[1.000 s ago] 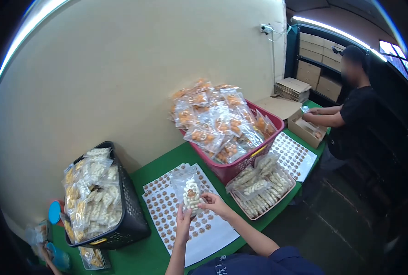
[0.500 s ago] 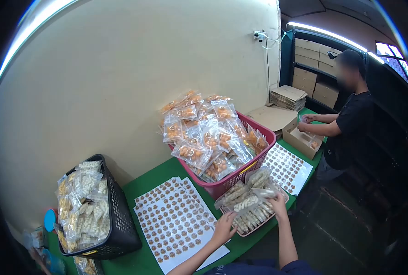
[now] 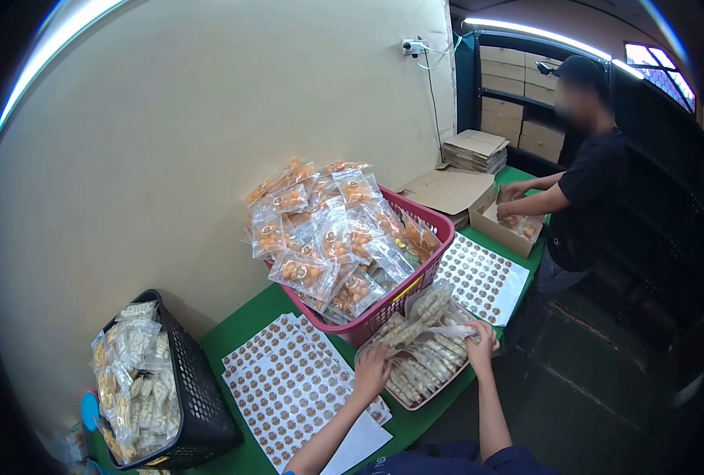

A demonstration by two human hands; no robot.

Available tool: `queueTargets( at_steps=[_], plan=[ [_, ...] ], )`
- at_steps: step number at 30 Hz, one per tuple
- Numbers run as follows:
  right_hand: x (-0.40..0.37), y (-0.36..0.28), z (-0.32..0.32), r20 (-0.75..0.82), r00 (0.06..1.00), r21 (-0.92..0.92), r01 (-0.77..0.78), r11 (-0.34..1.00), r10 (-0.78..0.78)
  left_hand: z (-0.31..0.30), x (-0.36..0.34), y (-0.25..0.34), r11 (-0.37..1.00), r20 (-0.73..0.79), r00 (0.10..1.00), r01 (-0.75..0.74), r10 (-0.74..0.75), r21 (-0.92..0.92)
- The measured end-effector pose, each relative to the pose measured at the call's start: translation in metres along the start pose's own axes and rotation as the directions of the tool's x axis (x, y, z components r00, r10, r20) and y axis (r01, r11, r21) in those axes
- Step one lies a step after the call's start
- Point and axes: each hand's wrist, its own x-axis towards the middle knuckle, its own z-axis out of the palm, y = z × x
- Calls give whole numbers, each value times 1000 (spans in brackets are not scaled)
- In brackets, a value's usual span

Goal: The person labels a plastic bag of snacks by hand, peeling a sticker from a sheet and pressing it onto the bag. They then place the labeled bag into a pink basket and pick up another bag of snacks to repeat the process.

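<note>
A shallow tray (image 3: 412, 407) at the table's front edge holds rows of clear bags (image 3: 427, 366) with pale pieces inside. My left hand (image 3: 372, 370) rests at the tray's left side, its fingers bent over the edge of the bags; what they grip, if anything, is hidden. On the right side, my right hand (image 3: 482, 340) pinches the edge of a clear plastic bag (image 3: 455, 329). Just behind the tray stands a pink basket (image 3: 368, 321) heaped with clear bags of orange balls (image 3: 304, 271).
Sticker sheets (image 3: 296, 388) lie left of the tray, and another sheet (image 3: 482, 277) lies behind it. A black basket (image 3: 201, 396) of bags stands at left. Across the table, a person (image 3: 589, 182) reaches into a cardboard box (image 3: 506, 231) near flat cardboard (image 3: 451, 190).
The view has shifted, so the scene sits further left. My hands have moved apart, and more of the bag rows shows between them. The other person's hands have lowered into the box.
</note>
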Motion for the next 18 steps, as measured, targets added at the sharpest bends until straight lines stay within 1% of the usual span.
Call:
queueTargets(
  at_steps=[2, 3, 5, 8, 11, 14, 15, 18],
  plan=[
    [3, -10, 0, 9, 998, -54, 60, 997, -59, -12, 7, 6, 973, -86, 996, -16, 37, 231],
    [3, -19, 0, -10, 998, -43, 65, 997, -65, -9, 9, 6, 959, -117, 992, -12, 47, 283],
    [5, -24, 5, -25, 991, -84, 127, 988, -130, 3, 9, 2, 924, -178, 981, 3, 71, 383],
    [5, -26, 15, -34, 984, -95, 172, 980, -176, 20, 10, -17, 921, -50, 998, -18, 40, 389],
    [1, -32, 20, -5, 982, -100, 186, 978, -187, 24, 10, -28, 896, -15, 997, -60, 74, 440],
    [-3, -34, 27, 63, 985, -63, 166, 984, -162, 27, 7, -32, 892, -22, 995, -80, 100, 445],
    [-3, -33, 30, 103, 983, -70, 159, 985, -151, 21, 7, -27, 911, -12, 997, -67, 78, 406],
    [-2, -38, 32, 126, 976, -61, 186, 981, -177, 10, 5, -18, 937, -33, 996, -65, 80, 343]
  ],
)
